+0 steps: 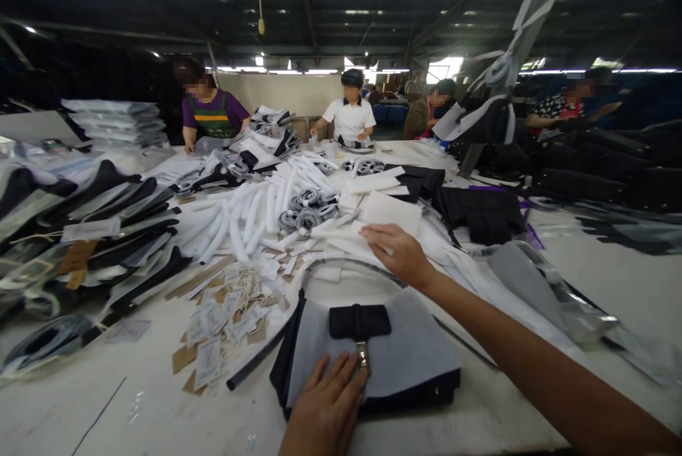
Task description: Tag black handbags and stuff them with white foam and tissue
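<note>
Bag (420,353) under left grip (327,395), near right grip (397,251)

A metal clasp (362,355), glossy, is seen on the black bag (420,388).
Matt grey sheeting (420,342) is laid over it; brown, paper-like tags (184,358) are scattered on the smooth bench (175,424).

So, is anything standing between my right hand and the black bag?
Only a thin strap, it seems: the strap arches across the table between your right hand and the black bag. Your left hand lies on the bag's near side, off that line.
</note>
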The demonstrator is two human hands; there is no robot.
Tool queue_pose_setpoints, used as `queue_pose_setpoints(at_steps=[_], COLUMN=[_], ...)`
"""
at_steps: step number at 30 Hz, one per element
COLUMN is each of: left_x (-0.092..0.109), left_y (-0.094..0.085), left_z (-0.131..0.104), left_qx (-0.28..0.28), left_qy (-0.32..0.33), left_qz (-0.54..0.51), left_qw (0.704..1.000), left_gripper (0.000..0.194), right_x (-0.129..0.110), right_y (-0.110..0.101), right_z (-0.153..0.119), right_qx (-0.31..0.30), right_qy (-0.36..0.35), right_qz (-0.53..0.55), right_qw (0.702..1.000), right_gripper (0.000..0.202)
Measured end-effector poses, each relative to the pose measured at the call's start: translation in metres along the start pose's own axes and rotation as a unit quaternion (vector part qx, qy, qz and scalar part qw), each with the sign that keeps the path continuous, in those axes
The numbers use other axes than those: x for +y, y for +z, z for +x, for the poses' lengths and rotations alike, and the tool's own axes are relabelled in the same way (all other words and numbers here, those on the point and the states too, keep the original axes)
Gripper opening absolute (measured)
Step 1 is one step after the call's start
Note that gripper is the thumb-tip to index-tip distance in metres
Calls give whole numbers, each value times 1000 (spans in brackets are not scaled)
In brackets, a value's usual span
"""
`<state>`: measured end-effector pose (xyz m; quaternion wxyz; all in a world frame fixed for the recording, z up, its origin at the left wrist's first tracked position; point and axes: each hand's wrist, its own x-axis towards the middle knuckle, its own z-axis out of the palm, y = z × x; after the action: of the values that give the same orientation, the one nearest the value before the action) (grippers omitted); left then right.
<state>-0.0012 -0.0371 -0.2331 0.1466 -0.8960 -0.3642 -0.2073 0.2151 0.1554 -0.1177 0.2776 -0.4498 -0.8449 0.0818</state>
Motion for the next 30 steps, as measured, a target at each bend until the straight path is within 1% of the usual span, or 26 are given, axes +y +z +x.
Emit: queue_pose_setpoints(at_steps=[1, 2, 3, 4, 5, 7, 9, 12, 17, 19, 21, 24, 26, 27, 28, 30], left_x=[2, 4, 6, 8, 9, 12, 13, 15, 14, 14, 14, 13, 13, 12, 12, 11], left_y=[-3, -5, -6, -6, -6, -6, -6, -5, 0, -2, -9, -30, -44, -49, -52, -48], left_z=[1, 1, 1, 1, 1, 0, -1, -3, -7, -8, -10, -9, -2, 2, 8, 18], left_qx=[-4, -2, 4, 12, 18, 19, 13, 15, 37, 48, 59, 89, 115, 118, 109, 61], left_qy=[-14, -28, -43, -57, -72, -98, -112, -114, -95, -83, -66, -55, -62, -66, -68, -69], left_qz=[-12, -25, -40, -57, -76, -114, -138, -141, -136, -136, -136, -144, -151, -152, -147, -121], left_qw=[1000, 999, 998, 997, 994, 988, 984, 983, 985, 986, 987, 984, 980, 979, 981, 988], left_gripper=[43, 42, 41, 39, 38, 36, 35, 33, 32, 31, 30, 25, 24, 25, 28, 37], right_x=[-13, -26, -37, -45, -51, -56, -55, -51, -47, -46, -47, -49, -53, -55, -57, -62], right_y=[-2, -2, 1, 5, 10, 22, 31, 38, 42, 43, 42, 39, 36, 34, 33, 30], right_z=[-21, -45, -68, -91, -111, -144, -162, -172, -175, -177, -178, -178, -176, -176, -175, -174], right_qx=[-27, -55, -73, -86, -96, -123, -159, -190, -178, -173, -175, -180, -177, -173, -171, -174], right_qy=[-48, -121, -169, -193, -201, -187, -166, -148, -159, -163, -161, -153, -143, -136, -130, -122], right_qz=[9, 13, 11, 2, -12, -41, -57, -56, -52, -56, -57, -44, -33, -28, -22, -6], right_qw=[998, 991, 983, 978, 975, 974, 972, 969, 970, 970, 970, 971, 973, 975, 976, 977], right_gripper=[33, 37, 41, 43, 44, 45, 48, 55, 55, 57, 60, 62, 57, 53, 50, 51])
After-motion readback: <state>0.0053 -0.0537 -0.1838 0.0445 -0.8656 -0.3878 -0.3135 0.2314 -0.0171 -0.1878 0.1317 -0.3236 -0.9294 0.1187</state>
